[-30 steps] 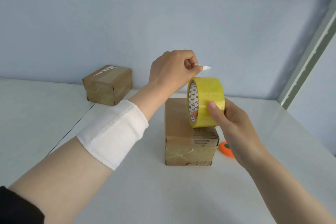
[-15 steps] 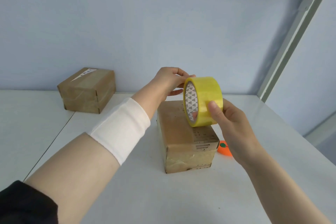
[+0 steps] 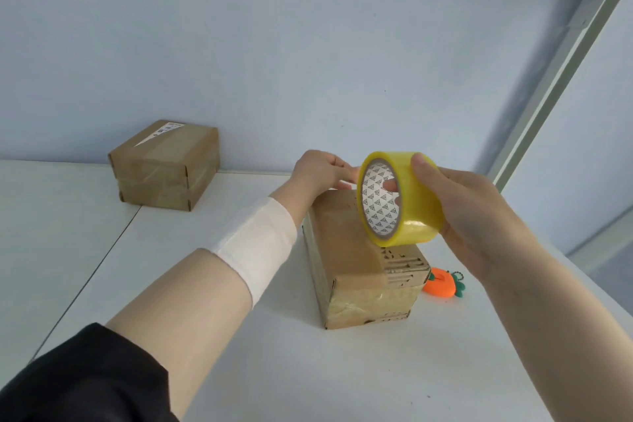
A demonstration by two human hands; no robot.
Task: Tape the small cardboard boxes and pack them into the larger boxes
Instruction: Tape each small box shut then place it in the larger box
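Note:
A small cardboard box (image 3: 346, 250) lies on the white table (image 3: 239, 370) in front of me, with tape over its near end. My right hand (image 3: 479, 216) grips a yellow tape roll (image 3: 414, 209) just above the box top, thumb on the rim and fingers through the core. My left hand (image 3: 320, 169) reaches to the box's far end and pinches the tape's free end; its fingertips are partly hidden behind the roll. A second taped cardboard box (image 3: 164, 168) stands at the back left against the wall.
An orange carrot-shaped keychain (image 3: 442, 283) lies on the table right of the near box. A metal frame post (image 3: 548, 79) slants up at the right, with a shelf overhead. The blue wall closes the back of the table.
My left hand came down from above the roll to the far end of the box. The roll stayed over the box in my right hand, and my view shifted upward and right.

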